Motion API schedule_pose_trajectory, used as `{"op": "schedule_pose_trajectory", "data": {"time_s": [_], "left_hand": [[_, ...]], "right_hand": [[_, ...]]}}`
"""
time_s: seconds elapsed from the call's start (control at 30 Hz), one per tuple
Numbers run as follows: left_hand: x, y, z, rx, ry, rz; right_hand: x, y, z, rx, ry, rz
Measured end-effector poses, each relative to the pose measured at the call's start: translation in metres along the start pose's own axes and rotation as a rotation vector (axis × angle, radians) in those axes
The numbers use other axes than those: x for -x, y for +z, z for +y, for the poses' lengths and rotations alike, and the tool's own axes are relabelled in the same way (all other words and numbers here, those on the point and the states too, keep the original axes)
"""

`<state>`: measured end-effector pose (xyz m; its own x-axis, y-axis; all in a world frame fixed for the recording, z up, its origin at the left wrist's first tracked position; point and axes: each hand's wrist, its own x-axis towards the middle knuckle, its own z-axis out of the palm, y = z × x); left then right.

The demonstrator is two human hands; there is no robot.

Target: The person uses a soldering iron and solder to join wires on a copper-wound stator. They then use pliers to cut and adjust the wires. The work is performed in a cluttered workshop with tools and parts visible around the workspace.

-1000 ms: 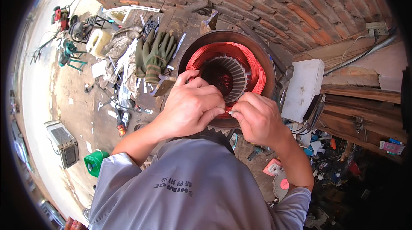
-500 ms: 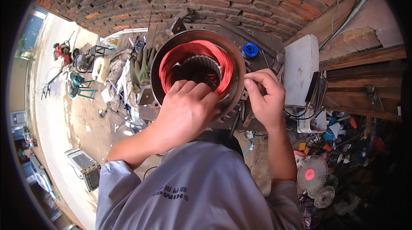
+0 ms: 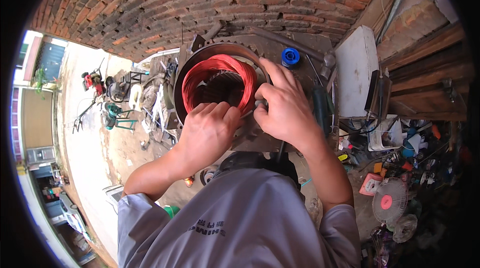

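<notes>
A round, dark metal motor stator housing stands at the bench's near edge, its opening facing up. A thick ring of red winding wire fills its mouth, with ribbed slots around the dark hollow. My left hand is closed over the near side of the ring, fingers curled down inward; its fingertips are hidden. At the right rim is my right hand, thumb and forefinger bent together around something small and greyish that I cannot make out. Its other fingers stretch along the rim.
Behind the housing stands a blue spool, near a hammer and a long metal bar. A white panel rises at the right. Clutter and a fan lie on the floor there. A brick wall closes off the back.
My right hand has moved inward from outside the right rim, its fingers now over the edge. The left hand stays at the ring's near side. The view has shifted slightly.
</notes>
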<state>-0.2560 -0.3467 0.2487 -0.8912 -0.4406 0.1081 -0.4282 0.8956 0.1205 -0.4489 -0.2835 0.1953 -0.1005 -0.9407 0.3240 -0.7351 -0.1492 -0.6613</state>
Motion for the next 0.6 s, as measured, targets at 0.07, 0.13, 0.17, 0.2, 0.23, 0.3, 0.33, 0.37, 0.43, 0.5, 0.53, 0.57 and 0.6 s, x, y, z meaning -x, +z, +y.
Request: {"op": "schedule_pose_trajectory", "data": {"time_s": [0.07,0.13,0.17,0.2,0.23,0.3,0.33,0.37,0.43,0.5,0.53,0.57,0.6], "left_hand": [[0.001,-0.004,-0.005,0.014,0.036,-0.015],[0.004,-0.007,-0.011,0.025,0.061,-0.054],[0.002,-0.009,-0.011,0.021,0.076,-0.065],[0.001,-0.011,-0.012,0.017,0.093,-0.078],[0.000,-0.013,-0.012,0.014,0.109,-0.090],[-0.006,-0.009,-0.003,-0.027,0.098,-0.079],[-0.008,-0.007,0.001,-0.046,0.091,-0.072],[-0.008,-0.007,0.002,-0.058,0.092,-0.084],[-0.010,-0.007,0.001,-0.088,0.089,-0.108],[-0.007,-0.007,-0.001,-0.062,0.077,-0.100],[-0.005,-0.007,-0.002,-0.042,0.068,-0.100],[-0.004,-0.007,-0.004,-0.023,0.060,-0.100],[-0.002,-0.008,-0.007,0.015,0.048,-0.091]], "right_hand": [[0.001,0.004,0.003,-0.006,0.004,0.014],[0.003,0.004,0.005,-0.013,-0.003,0.019],[0.003,0.004,0.005,-0.017,-0.002,0.023],[0.003,0.005,0.004,-0.021,0.002,0.026],[0.003,0.007,0.004,-0.025,0.005,0.030],[0.002,0.010,0.004,-0.030,0.010,0.046],[0.002,0.011,0.004,-0.032,0.011,0.052],[0.003,0.011,0.004,-0.025,0.016,0.052],[0.003,0.011,0.002,-0.014,0.020,0.052],[0.003,0.010,0.001,0.007,0.021,0.042],[0.002,0.009,0.000,0.019,0.023,0.038],[0.002,0.009,0.001,0.025,0.021,0.040],[0.002,0.009,0.001,0.032,0.019,0.042]]}}
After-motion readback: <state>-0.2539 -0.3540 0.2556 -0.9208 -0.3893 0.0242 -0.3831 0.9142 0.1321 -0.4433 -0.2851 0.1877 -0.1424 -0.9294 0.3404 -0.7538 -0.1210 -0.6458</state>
